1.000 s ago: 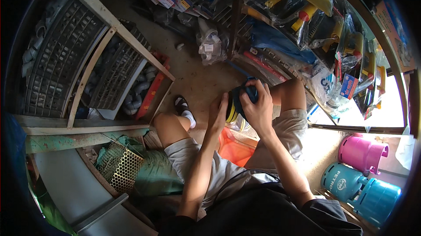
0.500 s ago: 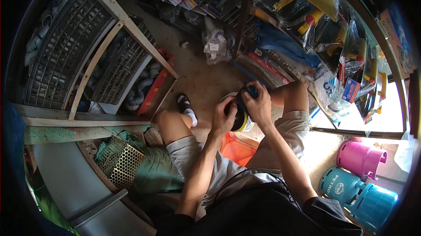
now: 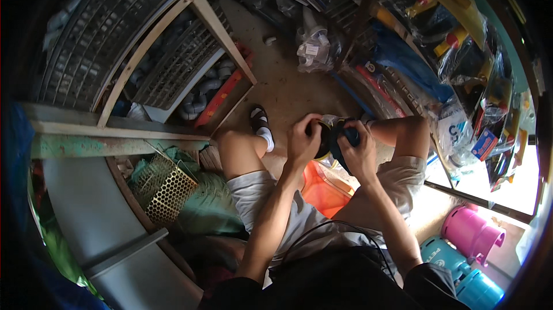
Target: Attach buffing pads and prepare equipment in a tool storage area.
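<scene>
Between my knees, both hands are closed around dark round things. My left hand [image 3: 303, 142] grips a black round object [image 3: 326, 138] with a yellowish rim; its exact kind is hidden by the fingers and shade. My right hand [image 3: 359, 154] is wrapped round a dark blue rounded piece [image 3: 350, 135], close beside the black object. I cannot tell whether the two are joined. Below the hands, between my thighs, lies a bright orange sheet or bag [image 3: 321, 190], with something pale at its upper right.
On the left, wooden shelving holds dark crates [image 3: 103, 39] of grey pipe fittings. Packaged tools [image 3: 452, 42] hang and lie on the right rack. Gas cylinders, one pink [image 3: 469, 232] and others blue-green [image 3: 442, 257], stand at lower right. A bagged bundle of fittings [image 3: 314, 50] lies on the floor ahead.
The view has shifted, so the surroundings sit further right. My right hand has come lower and my left slightly higher, turning the held things; both hands keep their grip.
</scene>
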Motion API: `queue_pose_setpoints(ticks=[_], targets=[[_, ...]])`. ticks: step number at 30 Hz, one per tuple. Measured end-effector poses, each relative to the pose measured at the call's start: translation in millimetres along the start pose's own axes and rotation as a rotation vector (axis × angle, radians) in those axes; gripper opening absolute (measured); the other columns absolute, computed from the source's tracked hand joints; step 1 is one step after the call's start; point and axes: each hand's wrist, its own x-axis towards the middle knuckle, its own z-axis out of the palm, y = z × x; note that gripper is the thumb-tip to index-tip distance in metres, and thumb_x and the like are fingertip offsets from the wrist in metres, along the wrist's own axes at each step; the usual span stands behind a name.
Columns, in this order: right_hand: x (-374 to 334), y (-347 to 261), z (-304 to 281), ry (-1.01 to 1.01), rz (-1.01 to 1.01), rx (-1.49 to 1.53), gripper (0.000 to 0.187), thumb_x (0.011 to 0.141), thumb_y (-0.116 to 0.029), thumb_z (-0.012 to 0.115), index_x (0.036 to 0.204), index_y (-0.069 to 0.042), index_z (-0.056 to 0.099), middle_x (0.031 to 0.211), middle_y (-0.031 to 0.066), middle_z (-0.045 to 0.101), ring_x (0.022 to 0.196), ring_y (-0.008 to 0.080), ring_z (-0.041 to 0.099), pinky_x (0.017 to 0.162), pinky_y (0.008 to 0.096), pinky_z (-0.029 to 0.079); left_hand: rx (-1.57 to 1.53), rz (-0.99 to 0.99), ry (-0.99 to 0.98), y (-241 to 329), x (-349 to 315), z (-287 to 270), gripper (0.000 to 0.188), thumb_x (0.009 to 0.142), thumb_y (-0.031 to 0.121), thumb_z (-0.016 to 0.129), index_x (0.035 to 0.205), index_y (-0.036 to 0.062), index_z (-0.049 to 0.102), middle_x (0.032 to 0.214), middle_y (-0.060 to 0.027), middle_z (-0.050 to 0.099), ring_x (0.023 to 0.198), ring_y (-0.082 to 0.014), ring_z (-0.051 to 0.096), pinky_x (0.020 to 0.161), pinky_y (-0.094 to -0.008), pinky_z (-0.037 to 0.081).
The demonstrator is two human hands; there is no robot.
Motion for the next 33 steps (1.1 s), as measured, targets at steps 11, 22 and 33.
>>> queue_pose_setpoints(ticks=[11, 22, 33], targets=[[103, 103, 16, -0.465, 0.149, -0.480, 0.037, 0.085, -0.036, 0.074, 0.115, -0.015, 0.079, 0.110, 0.0256, 0.077, 0.105, 0.0434, 0.075, 0.096, 0.0511, 0.060, -1.042, -0.901, -0.165, -28, 5, -17, 0.037, 0.103, 0.051, 0.069, 0.116, 0.0166, 0.074, 0.099, -0.0034, 0.074, 0.092, -0.0199, 0.069, 0.073, -0.0397, 0.052], [74, 105, 53, -0.701, -0.136, -0.478, 0.048, 0.084, -0.027, 0.071, 0.129, -0.011, 0.073, 0.116, 0.0236, 0.077, 0.110, 0.0398, 0.076, 0.094, 0.0539, 0.061, -0.531, 0.004, -0.237, 157, 32, 2, 0.073, 0.095, 0.006, 0.078, 0.159, 0.0027, 0.042, 0.151, -0.0115, 0.053, 0.142, -0.0224, 0.050, 0.121, -0.0391, 0.040], [63, 85, 68, -0.756, -0.126, -0.450, 0.058, 0.088, -0.037, 0.074, 0.141, -0.014, 0.067, 0.138, 0.0243, 0.067, 0.128, 0.0446, 0.067, 0.103, 0.0571, 0.058, -0.252, 0.559, -0.282, 474, 132, 55, 0.058, 0.096, 0.029, 0.085, 0.137, -0.0059, 0.063, 0.120, -0.0112, 0.072, 0.108, -0.0167, 0.068, 0.097, -0.0300, 0.053]])
